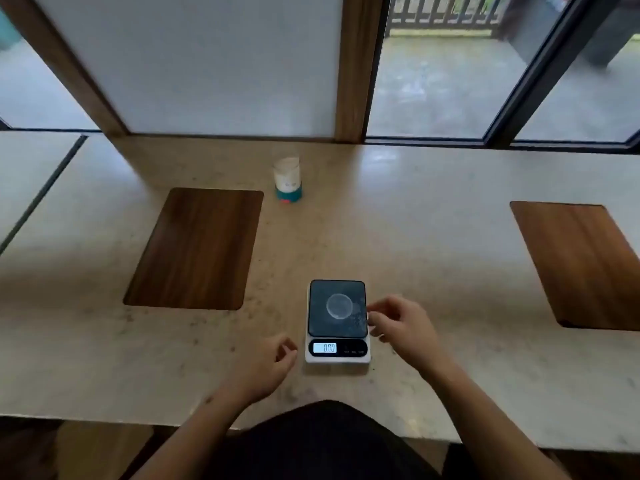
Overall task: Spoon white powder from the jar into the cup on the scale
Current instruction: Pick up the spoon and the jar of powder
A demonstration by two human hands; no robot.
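— Looking down, we see the scale (337,322) low at centre of the desk (433,237), a clear cup (339,305) on its platform.
— And the jar (287,180)?
— Upside down, above centre, well apart.
— Our hands?
— Left hand (265,367) loosely curled, empty; right hand (398,323) pinched beside the scale, holding nothing we can see.

The speckled beige tabletop (433,237) carries two dark brown wood-grain mats (195,249), a white scale (337,358) with a black platform, and a white jar (287,180) on a teal base.
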